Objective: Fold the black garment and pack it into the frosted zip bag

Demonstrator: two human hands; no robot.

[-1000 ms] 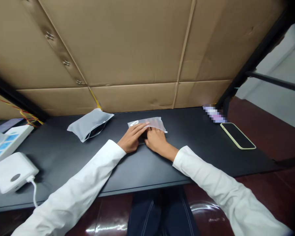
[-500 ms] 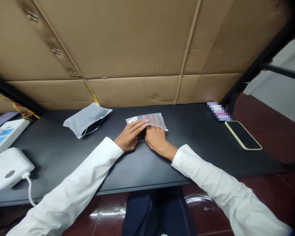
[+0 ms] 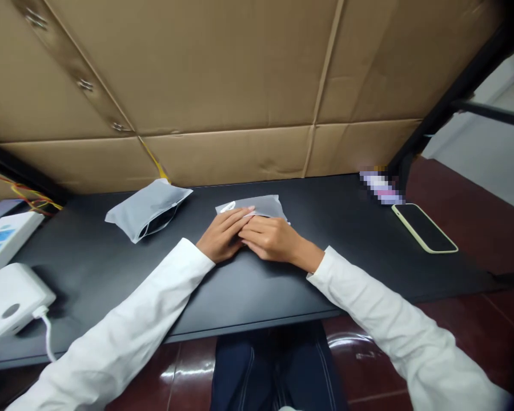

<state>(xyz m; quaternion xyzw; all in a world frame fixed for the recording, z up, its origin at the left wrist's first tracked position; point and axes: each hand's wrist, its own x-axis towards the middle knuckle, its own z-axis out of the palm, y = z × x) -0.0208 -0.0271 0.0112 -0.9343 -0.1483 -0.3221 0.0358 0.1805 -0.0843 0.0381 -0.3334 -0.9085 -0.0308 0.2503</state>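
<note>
A small frosted plastic bag with a white oval label at its left end lies on the black table. Both hands meet over its near edge. My left hand rests on the bag's left part, fingers together and pointing right, closed on its edge. My right hand is curled in a pinch at the same edge, its fingertips touching those of my left hand. The fingers hide what lies between them. To the left, a larger frosted zip bag lies with its mouth partly open.
A phone with a pale yellow edge and a blurred purple packet lie at the right. At the left are a white device with a cable and a power strip. Cardboard stands behind the table.
My right hand has come out from under the small bag's upper film and now pinches its near edge beside my left hand. The bag lies flatter. The view has shifted slightly.
</note>
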